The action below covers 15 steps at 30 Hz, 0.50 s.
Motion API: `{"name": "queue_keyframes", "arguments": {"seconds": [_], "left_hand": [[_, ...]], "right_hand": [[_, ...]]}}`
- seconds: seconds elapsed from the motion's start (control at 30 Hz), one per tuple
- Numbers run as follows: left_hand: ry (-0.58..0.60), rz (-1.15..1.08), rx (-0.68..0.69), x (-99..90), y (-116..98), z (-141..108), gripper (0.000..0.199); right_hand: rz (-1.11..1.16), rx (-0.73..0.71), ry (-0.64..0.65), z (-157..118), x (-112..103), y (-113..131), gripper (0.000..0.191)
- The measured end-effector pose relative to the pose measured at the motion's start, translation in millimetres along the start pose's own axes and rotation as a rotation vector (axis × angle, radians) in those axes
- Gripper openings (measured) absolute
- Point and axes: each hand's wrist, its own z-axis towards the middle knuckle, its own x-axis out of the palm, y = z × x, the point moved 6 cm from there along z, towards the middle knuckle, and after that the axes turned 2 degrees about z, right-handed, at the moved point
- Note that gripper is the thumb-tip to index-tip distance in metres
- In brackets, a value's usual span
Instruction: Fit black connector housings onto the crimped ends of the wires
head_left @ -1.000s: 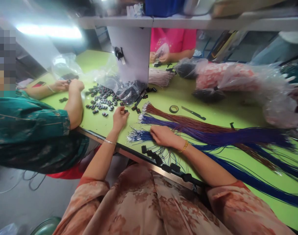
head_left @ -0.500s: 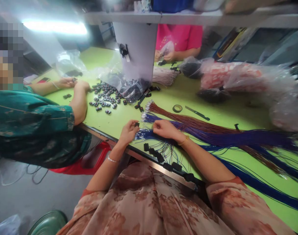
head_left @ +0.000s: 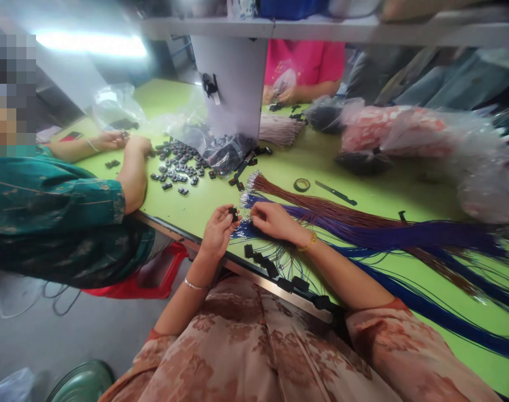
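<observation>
My left hand (head_left: 217, 231) is closed around a small black plastic housing (head_left: 234, 214), gripped at the fingertips and turned upward. Just to its right, my right hand (head_left: 273, 221) has its fingers pinched together; anything between them is too small to make out. Beneath and beside that hand lie a blue wire bundle (head_left: 409, 290) and a violet wire bundle (head_left: 388, 235), their metal-tipped ends toward my left hand. Farther back runs a brown wire bundle (head_left: 290, 194). Black blocks (head_left: 271, 268) sit in a row along the table's front edge, with thin loose wires beside them.
Many black housings (head_left: 181, 167) are scattered at left near a plastic bag (head_left: 227, 153). A tape roll (head_left: 302, 185) and a flat dark blade-like strip (head_left: 336, 192) lie behind the wires. A co-worker in a green sleeve (head_left: 62, 190) sits left; another in pink (head_left: 305, 64) works opposite.
My right hand has moved left, toward my left hand. My left hand has rotated, so the black housing shows more fully at its fingertips.
</observation>
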Motion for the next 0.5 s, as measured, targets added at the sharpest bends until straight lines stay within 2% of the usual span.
{"name": "queue_keyframes", "arguments": {"seconds": [0.1,0.2,0.37,0.5], "left_hand": [[-0.012,0.000,-0.003,0.3,2,-3,0.030],[-0.003,-0.001,-0.010,2.9,3,-5,0.030],[0.037,-0.045,-0.099,15.3,11,-9,0.028],[0.081,0.010,-0.132,23.0,19,-11,0.027]], "right_hand": [[-0.145,0.004,-0.032,-3,-3,0,0.009],[-0.052,0.016,-0.025,-5,-4,0,0.009],[0.044,0.019,-0.027,-6,0,-3,0.013],[0.062,-0.010,-0.085,-9,0,-7,0.010]]}}
